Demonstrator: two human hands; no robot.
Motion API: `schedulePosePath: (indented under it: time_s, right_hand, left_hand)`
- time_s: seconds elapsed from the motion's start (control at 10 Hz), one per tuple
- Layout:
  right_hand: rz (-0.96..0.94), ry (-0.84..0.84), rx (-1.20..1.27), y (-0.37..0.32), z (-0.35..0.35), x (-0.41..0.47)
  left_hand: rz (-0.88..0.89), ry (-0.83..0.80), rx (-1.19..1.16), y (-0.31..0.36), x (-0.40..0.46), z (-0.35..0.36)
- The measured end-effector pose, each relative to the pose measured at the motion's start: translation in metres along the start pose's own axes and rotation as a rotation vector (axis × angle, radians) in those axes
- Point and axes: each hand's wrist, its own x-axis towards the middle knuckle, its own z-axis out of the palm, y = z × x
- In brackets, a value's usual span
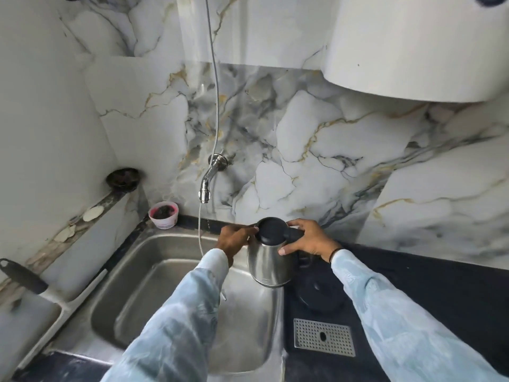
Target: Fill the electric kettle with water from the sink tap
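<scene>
A steel electric kettle [268,264] with a closed black lid [272,230] hangs above the right rim of the steel sink [154,293]. My right hand [308,239] grips its black handle from the right. My left hand [235,239] touches the lid's left edge with its fingertips. The chrome wall tap [208,179] sticks out of the marble wall, up and to the left of the kettle. A thin hose [200,230] hangs from the tap's spout into the sink. The kettle's round black base [321,295] lies on the dark counter just right of the sink.
A pink-and-white cup [164,215] stands at the sink's back left corner. A squeegee [41,288] leans at the left. A perforated metal drain plate [323,337] lies on the dark counter. A white water heater [413,45] hangs above right. A small black dish [122,179] sits on the ledge.
</scene>
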Motion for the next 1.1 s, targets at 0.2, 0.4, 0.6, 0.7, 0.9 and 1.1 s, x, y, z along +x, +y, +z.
schedulePosePath:
  time_s: [0.2,0.4,0.6,0.7,0.9,1.1]
  right_hand:
    - [0.053,0.076,-0.011,0.057,-0.069,-0.05]
    - [0.07,0.122,-0.024,0.103,-0.091,-0.077]
    - [0.107,0.071,-0.144,0.109,-0.106,-0.072]
    - [0.144,0.023,-0.173,0.112,-0.117,-0.071]
    - [0.172,-0.017,-0.321,0.103,-0.119,-0.075]
    - [-0.177,0.255,-0.626,0.017,-0.094,-0.061]
  left_hand:
    - [0.014,-0.152,0.056,-0.011,-0.024,0.09]
    - [0.021,-0.223,0.15,-0.026,-0.041,0.133]
    - [0.04,-0.204,0.299,-0.025,-0.042,0.151]
    - [0.03,-0.212,0.369,-0.026,-0.048,0.159]
    - [0.085,-0.204,0.607,-0.025,-0.06,0.16]
    - [0.321,0.181,1.089,0.017,-0.054,0.084]
